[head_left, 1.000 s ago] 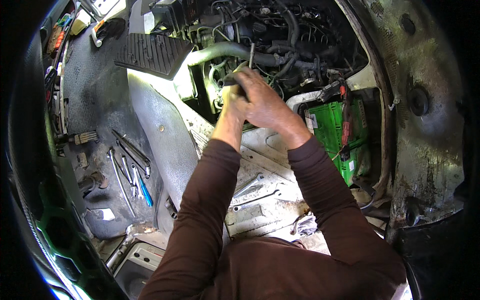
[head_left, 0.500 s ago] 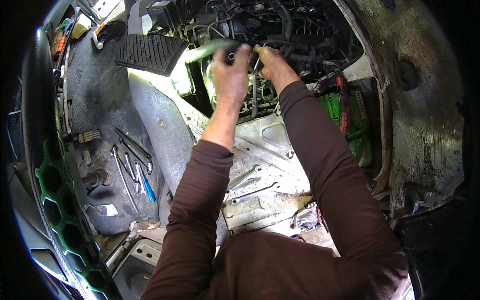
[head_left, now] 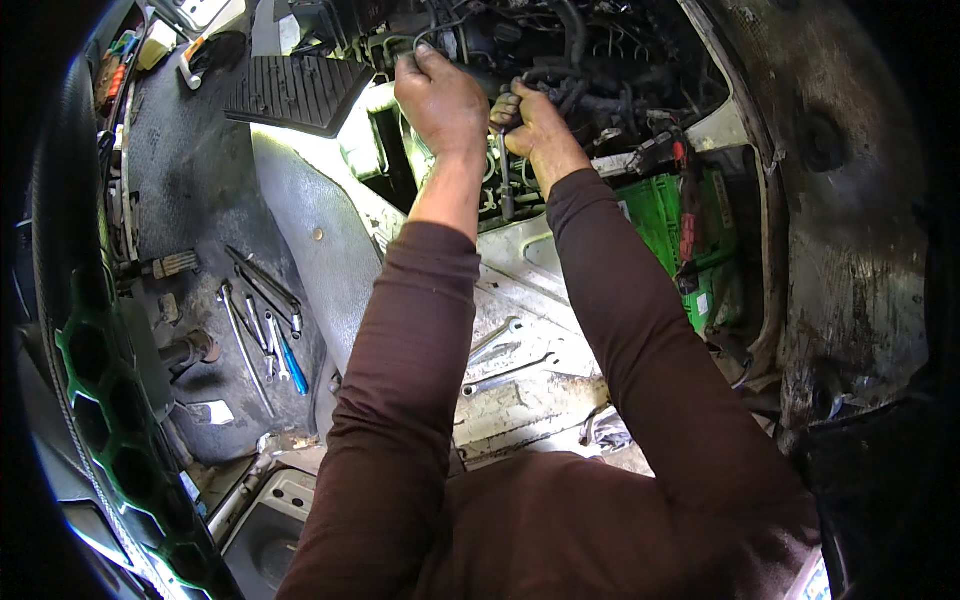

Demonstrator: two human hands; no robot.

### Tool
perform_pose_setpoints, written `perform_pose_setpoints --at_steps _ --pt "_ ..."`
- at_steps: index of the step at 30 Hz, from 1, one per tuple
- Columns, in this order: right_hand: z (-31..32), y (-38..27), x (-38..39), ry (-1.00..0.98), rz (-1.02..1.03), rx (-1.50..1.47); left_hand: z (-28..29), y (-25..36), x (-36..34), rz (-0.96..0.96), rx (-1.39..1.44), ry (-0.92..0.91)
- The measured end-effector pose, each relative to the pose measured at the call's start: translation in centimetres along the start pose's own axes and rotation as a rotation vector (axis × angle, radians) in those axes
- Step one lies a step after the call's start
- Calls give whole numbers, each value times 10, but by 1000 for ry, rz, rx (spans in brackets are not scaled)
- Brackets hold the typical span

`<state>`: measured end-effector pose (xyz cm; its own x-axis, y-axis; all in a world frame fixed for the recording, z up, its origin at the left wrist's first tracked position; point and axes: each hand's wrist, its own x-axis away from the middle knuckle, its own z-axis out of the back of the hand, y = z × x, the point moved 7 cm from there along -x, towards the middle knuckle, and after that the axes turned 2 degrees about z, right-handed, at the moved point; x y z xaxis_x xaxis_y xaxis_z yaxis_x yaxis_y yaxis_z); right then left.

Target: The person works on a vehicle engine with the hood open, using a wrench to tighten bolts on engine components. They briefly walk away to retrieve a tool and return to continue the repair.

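Both my arms reach forward over the open engine bay (head_left: 610, 75). My left hand (head_left: 443, 105) is closed, with its fingertips up by the pipes at the far left of the engine; what they grip is hidden. To its right, my right hand (head_left: 540, 130) is closed around a slim metal bar tool (head_left: 505, 175). The bar hangs down below the fingers and ends in a thicker, darker cylinder. Its upper part lies hidden in the hand.
Left of the engine lies a black ribbed pedal-like pad (head_left: 298, 92). Several wrenches and a blue-handled tool (head_left: 294, 368) lie on the floor mat. More wrenches (head_left: 510, 374) rest on the pale metal panel. A green battery (head_left: 665, 225) with a red clamp (head_left: 688, 215) stands at right.
My left hand has moved up and slightly left, away from my right hand, and has turned. My right hand has shifted a little left and down, still holding the metal tool.
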<state>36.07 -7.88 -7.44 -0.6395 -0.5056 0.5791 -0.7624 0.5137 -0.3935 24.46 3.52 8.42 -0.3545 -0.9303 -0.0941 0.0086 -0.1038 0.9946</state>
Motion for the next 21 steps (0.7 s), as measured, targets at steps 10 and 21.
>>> perform_pose_setpoints --at_steps 10,21 --pt "-18 -13 103 -357 475 246 -61 -142 -47 879 501 -199" --pt "-7 -16 89 -431 114 518 -60 -95 -11 816 649 -231"
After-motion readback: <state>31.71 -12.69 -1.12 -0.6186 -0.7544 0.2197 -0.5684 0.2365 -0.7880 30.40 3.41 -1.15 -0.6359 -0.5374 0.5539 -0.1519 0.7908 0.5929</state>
